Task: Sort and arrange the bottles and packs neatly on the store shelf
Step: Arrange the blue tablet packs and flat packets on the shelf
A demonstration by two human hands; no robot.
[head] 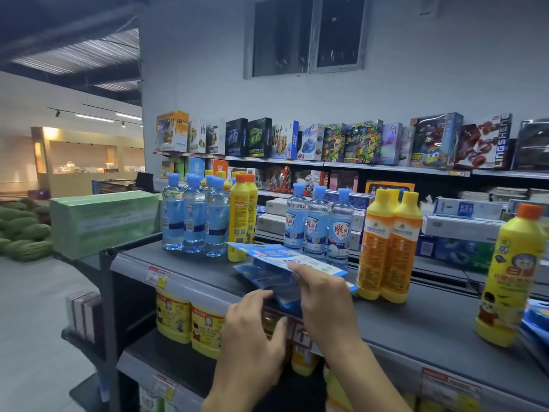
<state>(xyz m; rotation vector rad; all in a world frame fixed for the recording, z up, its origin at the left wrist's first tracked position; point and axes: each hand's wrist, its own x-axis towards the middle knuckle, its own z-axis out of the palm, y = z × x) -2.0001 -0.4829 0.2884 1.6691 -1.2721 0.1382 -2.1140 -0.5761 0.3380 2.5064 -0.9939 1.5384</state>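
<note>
My L hand [255, 325] is nearest, low centre, in front of the shelf [416, 319] edge. Its fingers are curled, tips at the near edge of the blue packs [276, 263], thumb spread apart below. Can't tell if it actually grips them or only touches.

R hand [320, 295] is just beyond it, fingers laid over the top of the packs, thumb hidden underneath. It holds them. There are at least 2 flat packs, fanned, the upper one tilted up off the grey shelf top and the lower one close to the front edge. They sit mid-shelf, between the bottle groups.

Back L on the shelf top: a cluster of clear bottles [193, 215] w/ blue caps, upright, and yellow bottles [240, 215] touching them on the R. Behind the packs, 3 more clear btls [318, 224] in a row. Just R of those, a pair of orange bottles [386, 248] w/ yellow caps, touching each other. Far R, well apart, a lone yellow btl [511, 278] w/ orange cap, blurred.

A green box [104, 221] sits at the L end. Price tag [156, 278] on the front rail. Yellow jugs [190, 319] on the tier below. Toy boxes [326, 141] line the far top shelf. Watermelons [23, 233] piled far L.
</note>
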